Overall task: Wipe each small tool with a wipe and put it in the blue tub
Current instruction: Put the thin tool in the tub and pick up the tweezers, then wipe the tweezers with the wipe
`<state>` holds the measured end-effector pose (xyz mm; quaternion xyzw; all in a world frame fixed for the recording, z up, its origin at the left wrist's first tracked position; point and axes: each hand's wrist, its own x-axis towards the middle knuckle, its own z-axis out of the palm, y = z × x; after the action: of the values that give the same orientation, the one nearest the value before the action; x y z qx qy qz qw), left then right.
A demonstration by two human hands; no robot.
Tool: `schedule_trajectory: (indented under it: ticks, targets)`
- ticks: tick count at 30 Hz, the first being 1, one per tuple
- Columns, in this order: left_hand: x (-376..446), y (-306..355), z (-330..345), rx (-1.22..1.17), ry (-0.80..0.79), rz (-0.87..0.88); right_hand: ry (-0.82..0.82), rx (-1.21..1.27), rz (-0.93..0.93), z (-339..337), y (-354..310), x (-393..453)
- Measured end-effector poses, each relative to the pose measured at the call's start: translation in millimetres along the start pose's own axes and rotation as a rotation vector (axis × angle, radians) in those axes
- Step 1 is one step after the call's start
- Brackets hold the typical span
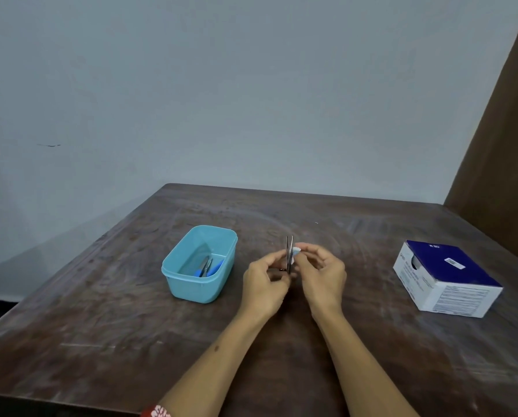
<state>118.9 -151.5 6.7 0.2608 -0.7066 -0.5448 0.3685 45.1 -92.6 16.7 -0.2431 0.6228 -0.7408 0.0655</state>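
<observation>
Metal tweezers (289, 249) stand upright over the middle of the table, tips up. My left hand (265, 284) grips their lower end. My right hand (322, 273) pinches a small white wipe (296, 254) against the right side of the tweezers. To the left stands the blue tub (173, 267), open, with a blue-handled tool (211, 267) lying inside it.
A blue and white cardboard box (447, 279) lies at the right of the brown wooden table (107, 311). A pale wall runs behind the table and a brown curtain hangs at the far right.
</observation>
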Motion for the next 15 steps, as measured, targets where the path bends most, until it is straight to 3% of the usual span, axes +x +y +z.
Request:
schedule_trajectory:
  ticks: [6,15]
  targets:
    - [-2.4,0.1,0.4,-0.145,0.042,-0.095,0.021,-0.01,-0.051,-1.3,0.6,0.5]
    - [-3.4,3.1,-0.8,-0.245,0.029,-0.134,-0.008,0.372,0.237,-3.6,-5.1,5.6]
